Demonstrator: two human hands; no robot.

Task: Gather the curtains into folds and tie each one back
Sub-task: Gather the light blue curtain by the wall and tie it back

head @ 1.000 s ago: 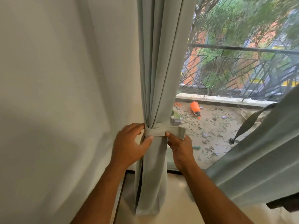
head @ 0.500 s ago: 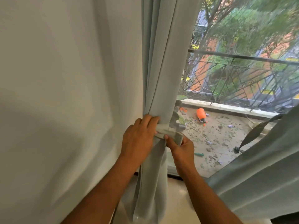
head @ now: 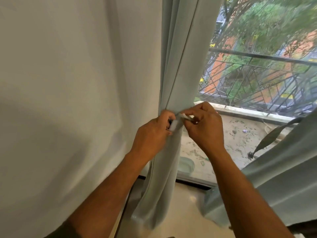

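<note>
Left curtain hangs bunched into folds right beside the wall, at the window's edge. Both hands meet at its waist: the left hand pinches the tieback strap and the right hand grips the strap's other end. The second curtain droops loose at right.

I see pale glossy floor at bottom, w/ a gathered curtain hem hanging down to it or just above, can't tell which. Second curtain bunches at right. Beyond the glass, balcony floor w/ scattered debris, blurred.
</note>
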